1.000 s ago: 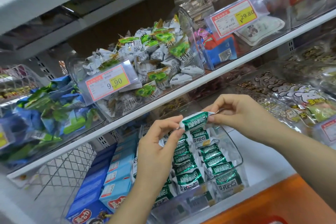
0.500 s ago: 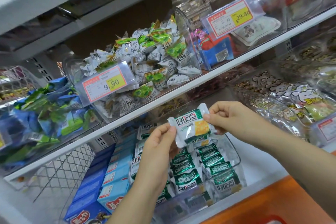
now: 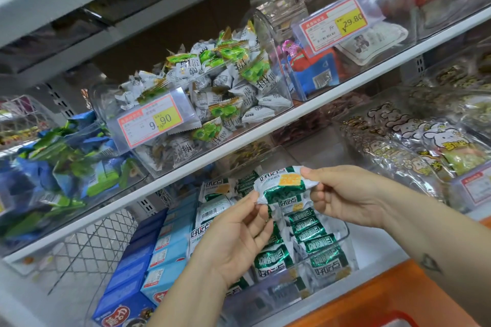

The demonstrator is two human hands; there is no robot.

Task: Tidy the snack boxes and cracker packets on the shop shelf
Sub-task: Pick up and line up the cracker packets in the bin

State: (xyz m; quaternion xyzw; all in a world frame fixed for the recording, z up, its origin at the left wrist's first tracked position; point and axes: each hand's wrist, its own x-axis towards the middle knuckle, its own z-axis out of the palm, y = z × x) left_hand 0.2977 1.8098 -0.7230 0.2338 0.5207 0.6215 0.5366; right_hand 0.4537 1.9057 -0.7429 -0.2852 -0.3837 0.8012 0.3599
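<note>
A small green-and-white foil cracker packet (image 3: 282, 186) is held in the air between both hands, in front of the lower shelf and just above the clear plastic bin (image 3: 346, 232) where matching packets stand in rows. The left hand (image 3: 236, 239) pinches the packet's lower left corner between thumb and fingers. The right hand (image 3: 342, 194) pinches the crimped right end, its other fingers loosely curled beneath. The printed face is turned towards the camera and the wrapper is slightly bowed between the two grips. Both holds are on thin foil edges, so if one slips the packet would likely drop onto the rows below and tip the upright packets out of line. Pulling the ends apart too firmly could strain the seal or crack what is inside. Pushing it into a tight row might also knock neighbours sideways towards the row of light blue cardboard snack boxes (image 3: 167, 249) just beside the bin on the left.
</note>
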